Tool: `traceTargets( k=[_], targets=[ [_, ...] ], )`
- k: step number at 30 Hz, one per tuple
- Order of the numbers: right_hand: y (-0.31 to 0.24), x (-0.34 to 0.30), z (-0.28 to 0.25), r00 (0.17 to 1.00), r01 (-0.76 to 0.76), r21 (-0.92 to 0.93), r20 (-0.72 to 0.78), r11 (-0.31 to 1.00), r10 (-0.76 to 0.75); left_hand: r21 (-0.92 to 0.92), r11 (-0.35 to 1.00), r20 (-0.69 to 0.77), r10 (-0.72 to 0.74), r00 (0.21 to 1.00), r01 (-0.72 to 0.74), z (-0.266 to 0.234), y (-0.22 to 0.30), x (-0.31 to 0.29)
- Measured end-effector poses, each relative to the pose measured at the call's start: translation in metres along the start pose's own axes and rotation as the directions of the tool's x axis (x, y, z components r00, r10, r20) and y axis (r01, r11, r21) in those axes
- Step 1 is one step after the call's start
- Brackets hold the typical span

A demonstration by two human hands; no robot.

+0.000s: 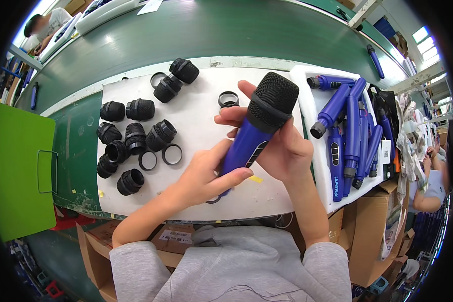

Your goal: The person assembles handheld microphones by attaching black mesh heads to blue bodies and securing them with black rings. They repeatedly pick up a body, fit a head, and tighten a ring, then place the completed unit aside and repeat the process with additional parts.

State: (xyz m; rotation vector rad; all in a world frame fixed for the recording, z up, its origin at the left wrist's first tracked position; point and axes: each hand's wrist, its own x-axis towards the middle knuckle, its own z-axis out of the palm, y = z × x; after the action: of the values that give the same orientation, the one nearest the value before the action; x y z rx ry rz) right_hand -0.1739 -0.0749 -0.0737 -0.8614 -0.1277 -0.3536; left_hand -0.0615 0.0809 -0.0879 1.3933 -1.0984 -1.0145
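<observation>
A microphone (246, 140) with a blue body and a black mesh head is tilted in front of me, its head up and to the right. My left hand (205, 170) is closed round the lower body, thumb along the side with the dark button panel. From behind, my right hand (291, 153) wraps the upper part just below the mesh head, its fingertips showing on the left. Beyond them a black ring (228, 98) lies on the white work sheet (201, 123). Loose black mesh heads (135, 138) are grouped at the left, with black rings (172, 154) beside them.
A white foam tray (303, 75) on the right holds several blue microphone bodies (353, 131). Past the sheet runs a green conveyor belt (226, 32). A green panel (20, 171) stands at far left; cardboard boxes (372, 236) are below. Other people sit far left and far right.
</observation>
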Motion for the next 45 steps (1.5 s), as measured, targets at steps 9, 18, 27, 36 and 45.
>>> traceTargets(
  k=[9, 18, 27, 36, 45],
  targets=[
    [0.007, 0.001, 0.001, 0.999, 0.015, 0.054, -0.033, 0.998, -0.013, 0.397, 0.902, -0.187, 0.259, 0.948, -0.169, 0.002, -0.008, 0.003],
    [0.024, 0.008, -0.017, 0.949, -0.157, -0.4, -0.314, 0.903, 0.026, 0.16, 0.986, -0.25, 0.086, 0.964, -0.046, -0.017, -0.013, 0.014],
    [0.008, 0.118, -0.071, 0.796, -0.255, -0.639, -0.565, 0.725, -0.218, 0.563, 0.824, -0.27, 0.263, 0.926, -0.07, -0.025, -0.04, 0.023],
    [0.005, 0.229, -0.133, 0.647, -0.714, -0.689, -0.58, -0.126, -0.495, 0.559, 0.828, -0.249, 0.2, 0.948, -0.027, -0.023, -0.03, 0.028],
    [-0.053, 0.183, -0.082, 0.921, -0.362, -0.634, -0.358, -0.683, -0.156, 0.518, 0.85, -0.231, 0.243, 0.942, -0.092, -0.019, -0.034, 0.029]
  ],
)
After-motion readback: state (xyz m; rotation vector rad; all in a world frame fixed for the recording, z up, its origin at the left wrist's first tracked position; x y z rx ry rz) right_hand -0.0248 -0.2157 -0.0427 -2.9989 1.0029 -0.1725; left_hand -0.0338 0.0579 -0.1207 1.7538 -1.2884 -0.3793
